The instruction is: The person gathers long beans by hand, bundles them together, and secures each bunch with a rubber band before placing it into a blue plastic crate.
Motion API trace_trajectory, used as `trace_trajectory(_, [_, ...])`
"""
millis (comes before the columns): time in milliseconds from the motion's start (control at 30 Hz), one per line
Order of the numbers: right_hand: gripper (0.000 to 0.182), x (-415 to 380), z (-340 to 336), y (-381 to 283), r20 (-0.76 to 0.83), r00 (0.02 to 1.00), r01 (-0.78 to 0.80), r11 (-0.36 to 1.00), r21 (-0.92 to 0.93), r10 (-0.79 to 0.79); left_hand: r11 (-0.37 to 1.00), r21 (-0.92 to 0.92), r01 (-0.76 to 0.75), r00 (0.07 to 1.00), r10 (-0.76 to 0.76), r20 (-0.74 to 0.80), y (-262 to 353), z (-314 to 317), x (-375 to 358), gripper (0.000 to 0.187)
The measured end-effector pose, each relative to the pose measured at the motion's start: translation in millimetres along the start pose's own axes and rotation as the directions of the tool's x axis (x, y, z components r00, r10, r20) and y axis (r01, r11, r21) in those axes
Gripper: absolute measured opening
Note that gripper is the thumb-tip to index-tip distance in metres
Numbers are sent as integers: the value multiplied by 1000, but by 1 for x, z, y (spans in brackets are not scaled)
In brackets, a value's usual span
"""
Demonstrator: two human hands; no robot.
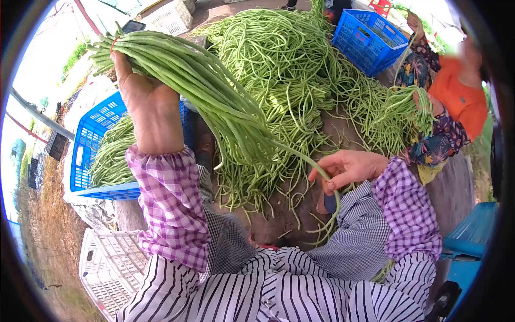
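Raised at the upper left, my left hand [153, 110] is wrapped round a thick bundle of long green beans [198, 75]. A red band circles the bundle near its tied end, and the loose ends hang down to the right. My right hand [351, 167], over my lap, pinches a single long bean [306, 156] between thumb and fingers; that bean runs from the bundle's lower end and curves down. Behind both hands lies a large heap of long beans [268, 53] on the ground.
A blue crate [86, 145] with beans stands at the left, a white crate [115, 268] below it. Another blue crate [365, 45] is at the upper right. A co-worker in an orange vest [464, 96] holds beans at the right.
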State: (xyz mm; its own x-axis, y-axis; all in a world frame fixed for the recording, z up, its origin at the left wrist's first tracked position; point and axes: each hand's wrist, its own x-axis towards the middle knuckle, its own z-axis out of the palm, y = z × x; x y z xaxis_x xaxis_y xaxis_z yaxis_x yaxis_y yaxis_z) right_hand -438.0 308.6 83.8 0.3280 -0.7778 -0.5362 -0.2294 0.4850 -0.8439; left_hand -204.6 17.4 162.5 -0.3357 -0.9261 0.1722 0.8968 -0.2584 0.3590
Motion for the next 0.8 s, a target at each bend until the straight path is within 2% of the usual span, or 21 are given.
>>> trace_trajectory(33, [42,9,4,-1,-5,999,32,998,59,-31,1000,16,26,999,-27,17,-2,6,-4,35])
trace_trajectory(67, [44,16,8,-3,-11,998,65,991,118,-64,996,82,-23,1000,21,19,-9,13,-10,33])
trace_trajectory(167, [46,26,23,-29,-170,978,149,969,197,-116,991,99,90,989,-100,106,-10,19,-15,32])
trace_trajectory(200, [44,32,23,-27,-166,970,214,953,215,-181,990,137,28,997,-37,68,-16,27,-20,29])
trace_trajectory(300, [42,42,31,-29,-159,967,216,970,108,-197,962,169,213,965,-235,118,-13,29,-26,25])
trace_trajectory(333, [35,45,33,-26,-202,954,240,968,67,-223,971,183,154,987,-158,7,-18,39,-31,22])
trace_trajectory(433, [26,40,24,-25,-353,928,135,991,22,-119,927,305,216,948,-274,162,-6,26,-23,21])
trace_trajectory(467, [18,44,15,-11,-438,870,250,968,-6,-227,925,342,167,959,-233,162,-7,27,-27,20])
trace_trajectory(567, [15,22,0,-18,-543,798,314,950,2,-263,779,594,-203,962,46,269,-11,36,-39,20])
trace_trajectory(600, [14,9,-6,-21,-552,780,378,925,41,-295,737,614,-284,948,120,294,-16,45,-50,21])
trace_trajectory(700, [11,-19,-17,-25,-573,736,526,837,148,-361,665,616,-424,902,245,356,-17,47,-53,22])
trace_trajectory(733, [10,-23,-15,-24,-569,735,550,815,184,-368,640,630,-440,895,254,367,-15,43,-48,29])
trace_trajectory(767, [9,-26,-11,-23,-564,735,572,790,220,-376,719,564,-406,900,209,382,-15,40,-46,32])
trace_trajectory(800, [10,-28,-9,-26,-548,733,565,810,157,-404,790,495,-363,901,162,402,-16,41,-45,35])
